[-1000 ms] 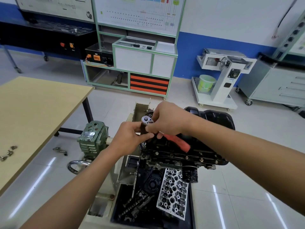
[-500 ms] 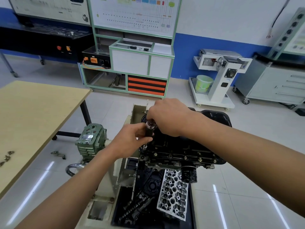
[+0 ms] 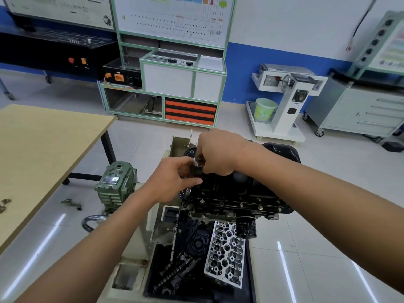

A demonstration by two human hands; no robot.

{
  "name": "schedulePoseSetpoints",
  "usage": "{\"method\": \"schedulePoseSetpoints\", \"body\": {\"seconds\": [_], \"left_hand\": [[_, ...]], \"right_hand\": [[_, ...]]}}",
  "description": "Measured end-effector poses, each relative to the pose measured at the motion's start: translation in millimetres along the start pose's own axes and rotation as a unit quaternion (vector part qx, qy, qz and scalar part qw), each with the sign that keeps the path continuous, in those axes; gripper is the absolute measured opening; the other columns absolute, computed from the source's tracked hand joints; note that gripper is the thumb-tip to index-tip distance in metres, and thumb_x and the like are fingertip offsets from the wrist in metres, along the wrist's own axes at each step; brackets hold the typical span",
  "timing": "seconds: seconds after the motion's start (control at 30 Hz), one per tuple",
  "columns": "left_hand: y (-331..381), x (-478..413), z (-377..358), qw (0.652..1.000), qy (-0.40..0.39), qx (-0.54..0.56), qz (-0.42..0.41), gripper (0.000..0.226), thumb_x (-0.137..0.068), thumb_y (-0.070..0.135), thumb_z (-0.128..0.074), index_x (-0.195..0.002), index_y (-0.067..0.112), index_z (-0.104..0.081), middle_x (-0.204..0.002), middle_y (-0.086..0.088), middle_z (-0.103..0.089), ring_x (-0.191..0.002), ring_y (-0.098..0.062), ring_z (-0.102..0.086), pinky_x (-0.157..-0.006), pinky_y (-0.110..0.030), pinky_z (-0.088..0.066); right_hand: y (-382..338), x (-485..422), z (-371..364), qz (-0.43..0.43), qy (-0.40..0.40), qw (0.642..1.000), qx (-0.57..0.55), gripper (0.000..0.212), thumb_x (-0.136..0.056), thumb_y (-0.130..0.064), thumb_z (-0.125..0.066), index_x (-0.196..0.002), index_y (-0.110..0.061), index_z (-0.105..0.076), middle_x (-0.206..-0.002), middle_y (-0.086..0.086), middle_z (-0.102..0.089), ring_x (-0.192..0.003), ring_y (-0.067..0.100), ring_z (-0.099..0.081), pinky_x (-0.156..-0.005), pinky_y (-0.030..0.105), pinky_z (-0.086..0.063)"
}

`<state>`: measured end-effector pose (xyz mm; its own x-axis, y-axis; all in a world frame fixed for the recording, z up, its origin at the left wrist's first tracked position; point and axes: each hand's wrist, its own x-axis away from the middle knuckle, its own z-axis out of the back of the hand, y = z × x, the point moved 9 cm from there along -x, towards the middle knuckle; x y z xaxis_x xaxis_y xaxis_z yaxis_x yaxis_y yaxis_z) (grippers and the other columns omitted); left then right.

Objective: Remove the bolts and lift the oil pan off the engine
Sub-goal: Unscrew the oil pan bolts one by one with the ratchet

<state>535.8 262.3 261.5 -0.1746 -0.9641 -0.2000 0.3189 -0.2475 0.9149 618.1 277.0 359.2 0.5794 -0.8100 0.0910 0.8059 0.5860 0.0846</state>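
1. Far left there's a light wood desk [image 3: 43,149] with a few small metal bits [image 3: 4,204] near its left edge. On the floor just beside it lie a couple of bent metal pieces [image 3: 72,204].
2. Next over is a chunky green gearbox [image 3: 115,184] on the side of the stand, with a chrome loop [image 3: 91,221] under it.
3. The left hand [image 3: 172,178] has its fingers wrapped round the dark barrel of a socket tool [image 3: 196,169]. The tool stands roughly upright, with its chrome tip down at the near-left corner of the pan's flange.
4. The right hand [image 3: 218,154] is curled over the top of that same tool, gripping the shiny head. Its fingertips are tucked out of sight.
5. Below the hands, a black tray [image 3: 192,290] holds a camshaft [image 3: 175,270] and, to its right, a silver cylinder head [image 3: 225,254].
6. The black oil pan [image 3: 282,154] sits on top of the upturned engine [image 3: 207,215], seated flat on it. A row of bolts [image 3: 240,205] is in place along the near flange. A black oil filter [image 3: 246,228] hangs off the front of the engine.
7. Back right, by the wall, is a white stand [image 3: 290,106] with a pale green bucket [image 3: 264,109] on its base.
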Motion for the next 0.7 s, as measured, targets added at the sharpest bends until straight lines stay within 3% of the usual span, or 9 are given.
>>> {"method": "schedulePoseSetpoints", "body": {"seconds": [0.1,0.2,0.3,0.4,0.5,0.6,0.7], "left_hand": [[-1,-2,-3,0.999,-0.029,0.008,0.017,0.039,-0.087,0.002,-0.077,-0.114,0.028,-0.068,-0.103,0.01,-0.078,-0.101,-0.005,-0.073,-0.093,-0.016,-0.054],[-2,-2,0,0.999,-0.037,0.003,0.022,0.034,-0.09,0.001,-0.074,-0.108,0.028,-0.067,-0.104,0.003,-0.079,-0.101,-0.007,-0.073,-0.092,-0.016,-0.054],[-2,0,-2,0.999,-0.037,-0.013,0.017,0.031,-0.089,0.005,-0.076,-0.104,0.03,-0.068,-0.102,0.005,-0.079,-0.099,-0.006,-0.073,-0.091,-0.016,-0.054],[-2,1,2,1.0,0.0,-0.02,0.002,0.035,-0.082,0.01,-0.084,-0.099,0.037,-0.069,-0.092,0.014,-0.078,-0.092,-0.006,-0.074,-0.085,-0.015,-0.055],[-1,2,4,0.998,0.036,-0.038,-0.023,0.03,-0.076,0.015,-0.089,-0.091,0.033,-0.07,-0.088,0.012,-0.077,-0.084,-0.009,-0.074,-0.078,-0.014,-0.055],[-1,3,3,0.994,0.067,-0.069,-0.043,0.031,-0.074,0.017,-0.091,-0.082,0.03,-0.064,-0.082,0.01,-0.075,-0.079,-0.013,-0.072,-0.077,-0.021,-0.058],[-5,1,6,0.991,0.097,-0.079,-0.045,0.037,-0.075,0.017,-0.09,-0.074,0.028,-0.055,-0.07,0.004,-0.066,-0.063,-0.012,-0.061,-0.063,-0.025,-0.054]], "right_hand": [[-7,2,2,0.058,0.021,0.997,0.048,0.034,-0.086,-0.004,-0.058,-0.112,-0.023,-0.07,-0.087,0.0,-0.049,-0.076,0.024,-0.054,-0.059,0.033,-0.04],[-19,4,2,0.145,0.032,0.987,0.067,0.038,-0.085,0.001,-0.053,-0.107,-0.024,-0.072,-0.111,0.003,-0.064,-0.098,0.028,-0.061,-0.068,0.039,-0.053],[-26,9,2,0.195,0.05,0.976,0.084,0.038,-0.087,-0.002,-0.055,-0.111,-0.025,-0.072,-0.122,-0.004,-0.065,-0.113,0.024,-0.056,-0.074,0.038,-0.053],[-21,9,0,0.155,0.044,0.984,0.074,0.028,-0.082,-0.003,-0.058,-0.1,-0.021,-0.071,-0.095,0.005,-0.06,-0.095,0.031,-0.06,-0.064,0.037,-0.05],[-9,8,3,0.069,0.048,0.995,0.046,0.005,-0.081,-0.016,-0.062,-0.086,-0.016,-0.063,-0.072,-0.003,-0.037,-0.067,0.025,-0.052,-0.056,0.031,-0.043],[3,6,0,0.001,0.023,1.0,0.008,0.028,-0.075,-0.033,-0.072,-0.068,-0.018,-0.048,-0.068,-0.002,-0.049,-0.057,0.015,-0.048,-0.049,0.026,-0.033],[11,3,-10,-0.049,-0.01,0.996,-0.075,0.041,-0.067,-0.055,-0.073,-0.06,-0.018,-0.057,-0.052,-0.008,-0.062,-0.059,0.012,-0.059,-0.052,0.027,-0.039]]}}
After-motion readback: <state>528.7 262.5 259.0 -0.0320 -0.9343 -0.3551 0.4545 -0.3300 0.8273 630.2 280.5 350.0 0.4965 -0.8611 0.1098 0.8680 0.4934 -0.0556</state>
